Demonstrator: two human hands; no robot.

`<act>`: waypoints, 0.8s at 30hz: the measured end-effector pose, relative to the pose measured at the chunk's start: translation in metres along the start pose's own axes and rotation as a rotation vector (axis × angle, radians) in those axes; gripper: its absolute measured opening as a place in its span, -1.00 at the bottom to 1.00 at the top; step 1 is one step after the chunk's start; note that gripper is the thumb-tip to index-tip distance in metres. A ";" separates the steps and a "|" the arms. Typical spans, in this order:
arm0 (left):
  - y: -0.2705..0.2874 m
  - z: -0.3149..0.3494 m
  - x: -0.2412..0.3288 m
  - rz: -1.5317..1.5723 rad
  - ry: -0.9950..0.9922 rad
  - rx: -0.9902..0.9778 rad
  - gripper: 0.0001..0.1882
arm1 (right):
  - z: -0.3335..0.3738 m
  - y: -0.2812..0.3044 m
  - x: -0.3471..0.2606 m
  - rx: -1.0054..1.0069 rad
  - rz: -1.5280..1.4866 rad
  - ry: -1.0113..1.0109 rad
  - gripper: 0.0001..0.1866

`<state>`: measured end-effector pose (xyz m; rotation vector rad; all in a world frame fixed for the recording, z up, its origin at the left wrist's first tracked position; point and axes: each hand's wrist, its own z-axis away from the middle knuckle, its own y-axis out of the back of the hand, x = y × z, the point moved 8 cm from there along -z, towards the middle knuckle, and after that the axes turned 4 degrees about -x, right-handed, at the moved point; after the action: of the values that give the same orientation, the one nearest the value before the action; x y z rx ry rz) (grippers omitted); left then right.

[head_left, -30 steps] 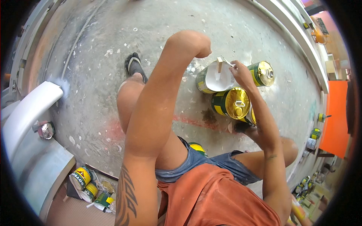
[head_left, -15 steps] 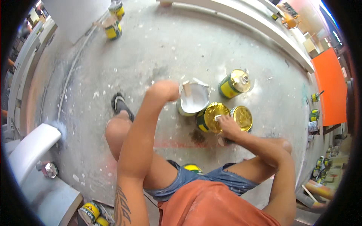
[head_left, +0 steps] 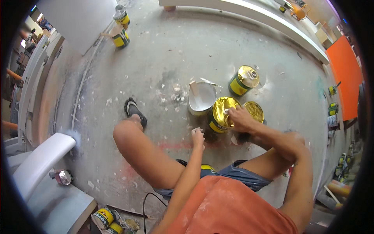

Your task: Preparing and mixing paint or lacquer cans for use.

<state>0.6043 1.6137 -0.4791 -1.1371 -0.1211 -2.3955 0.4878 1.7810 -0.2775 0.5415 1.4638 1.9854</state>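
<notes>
My right hand is closed at the middle of a gold-lidded paint can, its fingers bunched at the lid's centre fitting; what they pinch is hidden. Nearer to me, my left hand hovers over the floor with curled fingers, and I cannot see what is in it. An open can of pale grey-white paint stands just left of the gold-lidded one, a wooden stick leaning inside it. A second gold-lidded can sits by my right hand, partly covered. Farther back is a third can, lid on.
A thin pale tool lies across the open can's rim. Two used cans stand at the far left beside a white panel. A long white beam crosses the far side. An orange panel stands at the right.
My left hand has drawn back toward me, from left of the open can to the floor before the gold-lidded can. My right hand stays at that can's lid. The view has shifted slightly.
</notes>
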 end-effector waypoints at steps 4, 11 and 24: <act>-0.014 0.006 -0.022 0.092 0.207 -0.142 -0.46 | 0.001 0.065 -0.022 -0.037 0.012 0.082 -0.29; -0.052 0.022 -0.021 0.443 0.130 -0.488 -0.33 | -0.002 0.081 -0.035 -0.091 -0.006 0.178 -0.27; -0.075 0.065 -0.033 0.519 0.358 -0.460 -0.19 | -0.063 0.056 -0.021 -0.385 -0.185 0.225 -0.11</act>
<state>0.6335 1.7102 -0.4528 -0.7660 0.7801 -2.1438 0.4505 1.7109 -0.2431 0.0173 1.1607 2.1540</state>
